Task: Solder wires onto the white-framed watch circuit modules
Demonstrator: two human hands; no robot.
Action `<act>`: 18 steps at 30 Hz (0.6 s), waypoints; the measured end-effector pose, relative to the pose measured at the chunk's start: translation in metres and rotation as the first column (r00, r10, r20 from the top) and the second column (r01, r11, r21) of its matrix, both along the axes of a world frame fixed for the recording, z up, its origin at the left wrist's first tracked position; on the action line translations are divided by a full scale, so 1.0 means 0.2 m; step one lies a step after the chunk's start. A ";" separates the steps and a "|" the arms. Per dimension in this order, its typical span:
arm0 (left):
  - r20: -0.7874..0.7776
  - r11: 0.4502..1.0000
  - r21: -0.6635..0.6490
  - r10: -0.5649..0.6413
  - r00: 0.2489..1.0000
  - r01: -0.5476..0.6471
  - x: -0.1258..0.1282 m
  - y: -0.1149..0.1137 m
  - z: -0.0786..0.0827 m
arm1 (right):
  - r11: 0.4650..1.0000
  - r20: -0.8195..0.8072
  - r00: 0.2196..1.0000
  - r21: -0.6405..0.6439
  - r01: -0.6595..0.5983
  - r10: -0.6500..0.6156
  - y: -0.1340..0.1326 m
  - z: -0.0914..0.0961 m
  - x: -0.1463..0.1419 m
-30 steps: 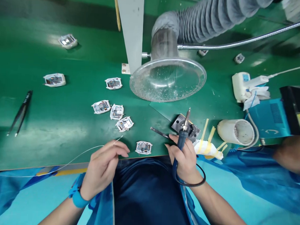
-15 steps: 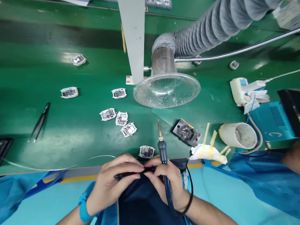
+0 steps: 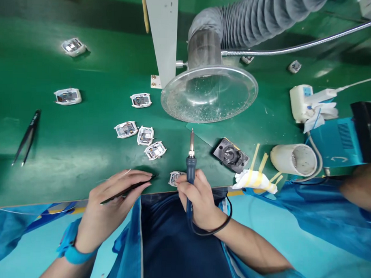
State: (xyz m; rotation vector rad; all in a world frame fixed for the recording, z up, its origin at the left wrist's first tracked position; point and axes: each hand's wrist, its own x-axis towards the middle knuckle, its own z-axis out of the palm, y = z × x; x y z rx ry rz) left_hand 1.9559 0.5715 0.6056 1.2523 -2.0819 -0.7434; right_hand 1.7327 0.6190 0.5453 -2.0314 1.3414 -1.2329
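Observation:
My left hand (image 3: pixel 113 201) is closed around slim black tweezers (image 3: pixel 119 194), just over the table's front edge. A thin pale wire (image 3: pixel 127 172) shows above its fingers. In my right hand (image 3: pixel 198 200) is a soldering iron (image 3: pixel 191 171) with a dark blue handle, its metal tip pointing away from me. My right fingertips touch a small watch case with a circuit board (image 3: pixel 173 178) at the table's near edge, partly hidden by them. Beyond it lie more open watch cases, among them one at the near left (image 3: pixel 155 150) and one beside it (image 3: pixel 145 136).
A clear fume hood (image 3: pixel 209 109) on a grey hose (image 3: pixel 256 22) overhangs the middle. Right of the iron are a black fixture block (image 3: pixel 231 155), white tissue with yellow strips (image 3: pixel 254 178), a white cup (image 3: pixel 277 158) and a blue box (image 3: pixel 334 144). Other tweezers (image 3: pixel 29 135) lie at left.
My hands have moved apart. The left went leftward with the black tweezers, and the right reached forward to the near watch case, still holding the soldering iron. The view has shifted somewhat.

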 end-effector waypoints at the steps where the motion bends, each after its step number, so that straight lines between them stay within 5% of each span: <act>1: -0.038 0.999 0.045 -0.004 0.999 0.005 -0.02 0.00 -0.01 | 1.000 0.019 1.000 -0.004 -0.003 0.003 0.00 0.00 -0.01; 7: -0.325 0.963 0.252 -0.013 0.946 0.100 -0.13 0.02 -0.09 | 0.998 0.052 0.999 -0.064 0.018 -0.015 0.01 0.04 -0.06; 18: -0.281 0.969 0.219 -0.052 0.958 0.117 -0.13 0.02 -0.10 | 0.997 0.064 0.998 -0.072 -0.023 0.028 0.02 0.01 -0.09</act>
